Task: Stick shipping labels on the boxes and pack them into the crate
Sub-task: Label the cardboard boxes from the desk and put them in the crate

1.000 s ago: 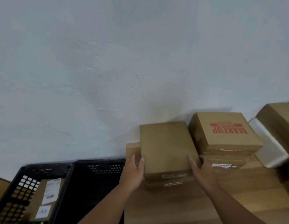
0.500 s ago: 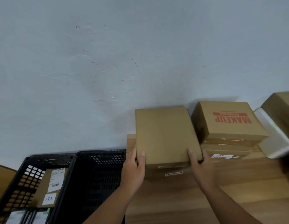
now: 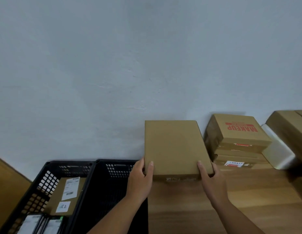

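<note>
A plain flat cardboard box (image 3: 174,146) is held up above the wooden table (image 3: 214,208), its bare top facing me. My left hand (image 3: 141,178) grips its near left corner, thumb on top. My right hand (image 3: 210,179) grips the near right corner the same way. To the left, below table level, stand two black crates: the nearer one (image 3: 113,168) looks dark inside, the left one (image 3: 43,181) holds a labelled box (image 3: 67,196) with white shipping labels.
A stack of cardboard boxes topped by one printed MAKEUP (image 3: 238,132) stands against the wall on the right. A white wrapped parcel (image 3: 278,149) and a further brown box (image 3: 292,130) lie beyond it. A cardboard panel (image 3: 6,183) leans at far left.
Both hands have lifted the plain box off the stack it lay on and raised it toward me. The box beneath it is no longer visible.
</note>
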The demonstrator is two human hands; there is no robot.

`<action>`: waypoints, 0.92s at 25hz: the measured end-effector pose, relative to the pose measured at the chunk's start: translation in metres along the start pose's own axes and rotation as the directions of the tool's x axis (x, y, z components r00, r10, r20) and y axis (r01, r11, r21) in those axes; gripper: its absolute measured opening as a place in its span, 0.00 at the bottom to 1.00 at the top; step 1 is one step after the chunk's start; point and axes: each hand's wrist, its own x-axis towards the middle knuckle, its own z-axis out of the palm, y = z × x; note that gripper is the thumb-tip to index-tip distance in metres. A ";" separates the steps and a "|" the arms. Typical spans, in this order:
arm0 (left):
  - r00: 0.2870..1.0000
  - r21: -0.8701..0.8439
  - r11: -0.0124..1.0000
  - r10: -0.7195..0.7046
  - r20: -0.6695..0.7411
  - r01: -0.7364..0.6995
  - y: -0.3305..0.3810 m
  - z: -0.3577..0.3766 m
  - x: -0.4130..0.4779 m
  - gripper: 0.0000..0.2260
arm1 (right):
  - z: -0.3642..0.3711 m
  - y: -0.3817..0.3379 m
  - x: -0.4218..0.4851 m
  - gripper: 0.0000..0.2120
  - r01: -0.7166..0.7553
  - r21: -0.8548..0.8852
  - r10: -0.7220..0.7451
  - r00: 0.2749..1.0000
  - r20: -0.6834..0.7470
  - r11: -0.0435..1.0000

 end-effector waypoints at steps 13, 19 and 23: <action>0.765 -0.623 0.739 -0.549 -0.337 0.255 -0.055 -0.129 -0.105 0.19 | 0.079 -0.126 -0.180 0.28 0.550 0.112 -0.552 0.834 -0.009 0.828; 0.746 -0.631 0.740 -0.552 -0.373 0.232 -0.079 -0.234 -0.118 0.28 | 0.142 -0.162 -0.231 0.43 0.203 0.299 -0.276 0.935 0.225 0.932; 0.756 -0.585 0.792 -0.488 -0.436 0.174 -0.120 -0.317 -0.112 0.19 | 0.217 -0.193 -0.270 0.39 0.152 0.339 -0.260 0.917 0.303 0.929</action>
